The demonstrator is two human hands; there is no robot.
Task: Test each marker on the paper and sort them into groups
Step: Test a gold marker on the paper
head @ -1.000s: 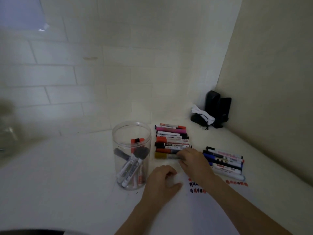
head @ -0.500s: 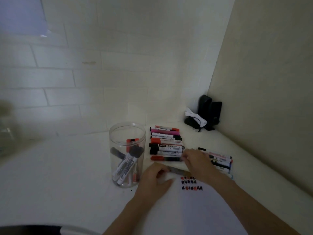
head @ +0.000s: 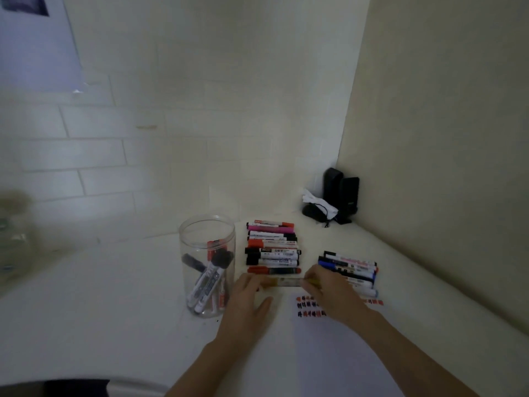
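Note:
A yellow marker (head: 286, 282) lies level between both hands, just in front of the middle row of markers (head: 272, 247). My left hand (head: 249, 299) grips its left end and my right hand (head: 329, 293) pinches its right end. A second row of markers (head: 352, 267) lies to the right, partly behind my right hand. The white paper (head: 337, 353) below carries red and black test marks (head: 310, 306). A clear plastic jar (head: 207, 265) at the left holds several more markers.
Black speakers and a bundled black mouse with white cloth (head: 332, 202) sit in the far corner. A beige wall panel (head: 443, 167) runs along the right side, a tiled wall behind. A blurred object (head: 14, 239) stands far left.
My right hand drew the yellow marker out from the front of the middle row toward the paper. My left hand rose from the table and took hold of its left end.

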